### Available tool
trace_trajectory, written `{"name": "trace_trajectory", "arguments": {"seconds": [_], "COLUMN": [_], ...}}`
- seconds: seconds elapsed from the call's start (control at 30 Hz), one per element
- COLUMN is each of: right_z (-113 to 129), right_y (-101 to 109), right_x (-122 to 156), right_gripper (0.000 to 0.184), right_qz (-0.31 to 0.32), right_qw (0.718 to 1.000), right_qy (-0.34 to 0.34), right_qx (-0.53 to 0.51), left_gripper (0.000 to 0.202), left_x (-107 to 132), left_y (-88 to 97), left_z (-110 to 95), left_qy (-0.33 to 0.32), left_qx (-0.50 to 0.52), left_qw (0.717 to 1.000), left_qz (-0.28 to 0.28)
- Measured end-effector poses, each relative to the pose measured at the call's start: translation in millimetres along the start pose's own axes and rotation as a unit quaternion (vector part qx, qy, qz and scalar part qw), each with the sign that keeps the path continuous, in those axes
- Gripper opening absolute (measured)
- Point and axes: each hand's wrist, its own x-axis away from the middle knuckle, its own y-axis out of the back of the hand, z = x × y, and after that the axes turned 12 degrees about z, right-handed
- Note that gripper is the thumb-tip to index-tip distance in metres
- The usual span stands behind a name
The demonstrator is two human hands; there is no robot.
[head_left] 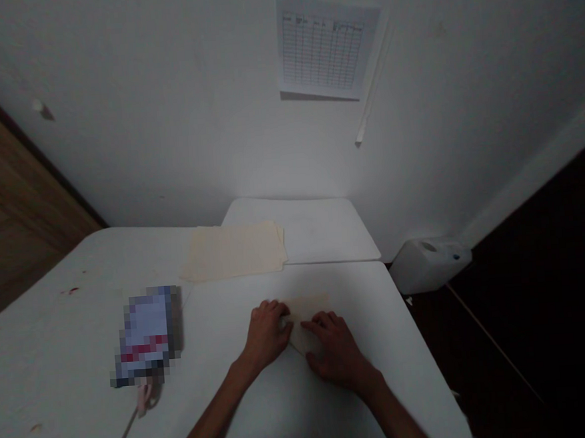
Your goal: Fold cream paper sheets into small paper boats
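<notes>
A sheet (pixel 307 305) lies on your counter (pixel 368 294) between your left hand (pixel 269 331) and right hand (pixel 335 348). Behind it, leftward, lies a sheet stack (pixel 234 251).

The left hand (pixel 269 331) and right hand (pixel 337 348) partly hide the paper (pixel 306 305) between them. Pixelation blurs the blue item (pixel 147 326) (red-banded, otherwise unidentifiable). Writing on the chart (pixel 325 50) is too small to read. The left edge crops the wood panel (pixel 9 179); the bottom edge, both forearms (pixel 215 408).
</notes>
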Motion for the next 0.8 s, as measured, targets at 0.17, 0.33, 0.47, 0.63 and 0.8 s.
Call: {"name": "trace_trajectory", "arguments": {"seconds": [0.17,0.33,0.47,0.63,0.8], "right_z": [2,4,5,5,4], "right_y": [7,10,11,13,14], "right_x": [-3,-4,-6,-8,-9], "right_gripper": [0.060,0.060,0.063,0.066,0.067], "right_qz": [0.029,0.040,0.046,0.052,0.060], "right_qw": [0.999,0.998,0.998,0.997,0.997], "right_qy": [0.002,0.001,0.000,0.002,0.003], "right_qx": [0.025,0.041,0.052,0.055,0.056], "left_gripper": [0.019,0.018,0.017,0.017,0.017], "left_x": [3,6,6,7,9], "left_y": [-4.0,-7.8,-9.1,-9.3,-8.5], "left_z": [1,2,3,4,4], "left_qy": [-0.006,-0.022,-0.026,-0.029,-0.039], "left_qx": [0.005,0.010,0.012,0.007,0.012], "left_qw": [1.000,0.999,0.999,0.999,0.998], "left_qz": [-0.019,-0.034,-0.037,-0.039,-0.043]}}
